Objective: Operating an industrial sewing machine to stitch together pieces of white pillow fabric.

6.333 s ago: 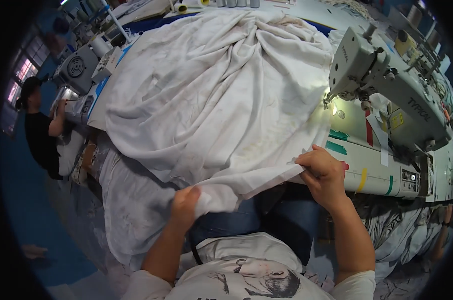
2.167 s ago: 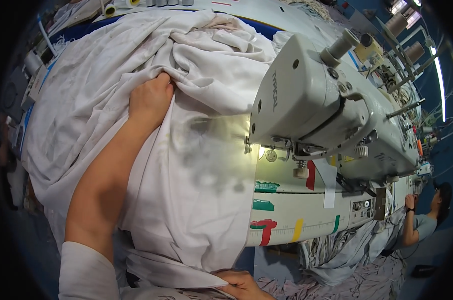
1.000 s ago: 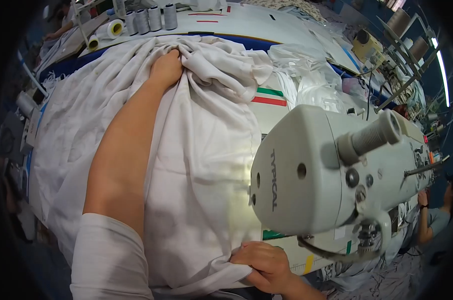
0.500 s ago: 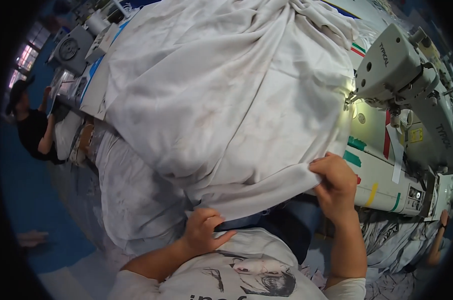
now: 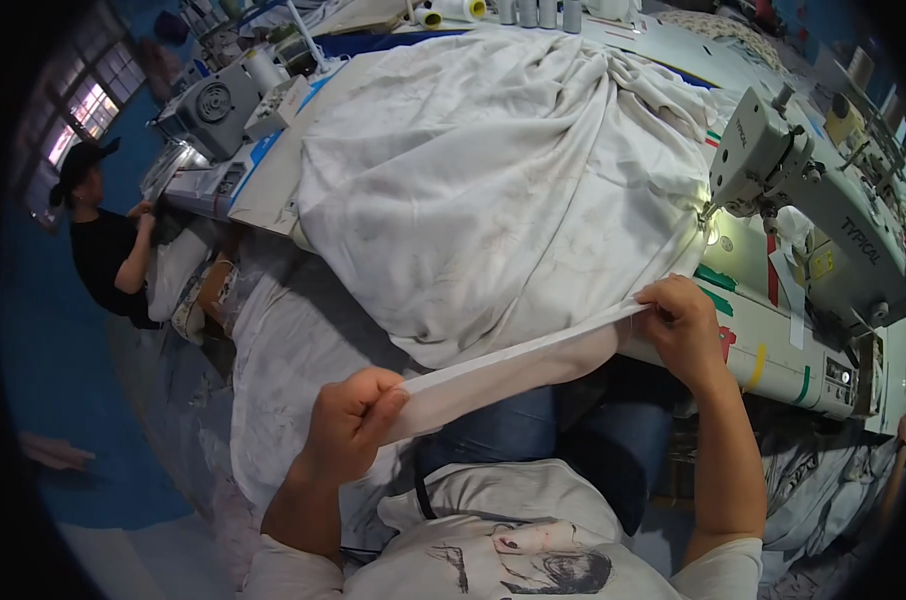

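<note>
A large piece of white fabric (image 5: 453,200) lies bunched over the sewing table and hangs down at the front left. Its near edge, a folded hem (image 5: 518,368), stretches taut between my two hands above my lap. My left hand (image 5: 358,415) pinches the hem's left end between thumb and fingers. At its right end my right hand (image 5: 676,315) grips the same edge, close to the table's front. The fabric's right side reaches the needle area of a grey-white sewing machine (image 5: 773,170), where a small lamp shines.
Coloured tape strips (image 5: 718,290) mark the machine bed at right. Thread spools (image 5: 463,10) stand along the back. Another machine (image 5: 213,108) is at far left, where a person in black (image 5: 108,240) works. More cloth (image 5: 823,475) hangs at the lower right.
My left hand has taken hold of the hem and moved left and up, pulling it taut. My right hand still grips the fabric. The view has tilted up, showing more of the table's back.
</note>
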The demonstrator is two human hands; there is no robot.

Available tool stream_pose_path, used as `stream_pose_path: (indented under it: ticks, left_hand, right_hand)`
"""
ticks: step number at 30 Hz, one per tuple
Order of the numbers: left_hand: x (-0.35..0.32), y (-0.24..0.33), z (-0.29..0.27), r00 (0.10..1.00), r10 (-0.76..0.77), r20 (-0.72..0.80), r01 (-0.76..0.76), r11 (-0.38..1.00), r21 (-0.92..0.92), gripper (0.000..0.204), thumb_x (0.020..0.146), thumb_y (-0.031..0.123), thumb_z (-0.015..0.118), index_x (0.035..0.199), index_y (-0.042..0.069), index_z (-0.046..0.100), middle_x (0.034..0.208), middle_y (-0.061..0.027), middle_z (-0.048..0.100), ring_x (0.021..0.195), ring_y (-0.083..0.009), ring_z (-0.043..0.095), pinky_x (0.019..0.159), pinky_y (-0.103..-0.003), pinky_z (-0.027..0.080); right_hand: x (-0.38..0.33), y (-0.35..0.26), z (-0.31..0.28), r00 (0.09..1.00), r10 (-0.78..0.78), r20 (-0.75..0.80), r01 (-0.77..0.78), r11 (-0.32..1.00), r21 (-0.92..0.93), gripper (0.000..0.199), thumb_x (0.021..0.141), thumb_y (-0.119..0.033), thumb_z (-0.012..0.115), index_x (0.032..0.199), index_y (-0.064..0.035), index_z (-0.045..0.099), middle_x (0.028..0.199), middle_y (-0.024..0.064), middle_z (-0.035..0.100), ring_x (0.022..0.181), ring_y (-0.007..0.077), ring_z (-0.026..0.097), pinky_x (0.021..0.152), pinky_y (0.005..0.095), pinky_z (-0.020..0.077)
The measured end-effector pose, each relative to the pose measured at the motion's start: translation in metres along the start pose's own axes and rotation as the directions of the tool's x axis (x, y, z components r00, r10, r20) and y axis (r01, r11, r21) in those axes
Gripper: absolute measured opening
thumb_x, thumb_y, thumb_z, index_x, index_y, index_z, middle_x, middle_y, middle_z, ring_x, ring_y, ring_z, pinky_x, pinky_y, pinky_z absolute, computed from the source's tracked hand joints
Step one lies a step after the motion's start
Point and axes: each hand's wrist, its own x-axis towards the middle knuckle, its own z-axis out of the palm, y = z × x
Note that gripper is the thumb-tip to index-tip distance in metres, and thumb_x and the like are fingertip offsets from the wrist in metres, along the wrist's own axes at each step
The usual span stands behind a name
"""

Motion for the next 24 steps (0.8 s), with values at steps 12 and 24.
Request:
stream_pose_path:
  ticks: [12, 24]
  left_hand:
    - [0.000, 0.040, -0.031, 0.903, 0.408, 0.133, -0.423, 0.791, 0.442, 0.021, 0.077, 0.009, 0.075, 0.094, 0.001, 0.065, 0.086, -0.0099, 0.067, 0.069, -0.0252, 0.067, 0.060, -0.031, 0.054]
    - [0.006, 0.039, -0.030, 0.898, 0.417, -0.142, -0.309, 0.825, 0.473, 0.015, 0.077, 0.003, 0.073, 0.076, 0.001, 0.058, 0.071, -0.0112, 0.057, 0.063, -0.0287, 0.059, 0.056, -0.035, 0.047]
  right_hand:
    - [-0.005, -0.072, -0.016, 0.969, -0.237, -0.071, 0.232, 0.970, -0.077, 0.035, 0.070, -0.002, 0.075, 0.103, -0.0027, 0.063, 0.116, 0.0145, 0.061, 0.105, 0.0322, 0.059, 0.089, 0.0374, 0.0476]
    - [-0.032, -0.070, -0.026, 0.981, -0.186, -0.055, 0.184, 0.982, -0.036, 0.033, 0.068, 0.002, 0.074, 0.099, -0.0019, 0.063, 0.115, 0.0148, 0.061, 0.105, 0.0333, 0.059, 0.090, 0.0381, 0.0469]
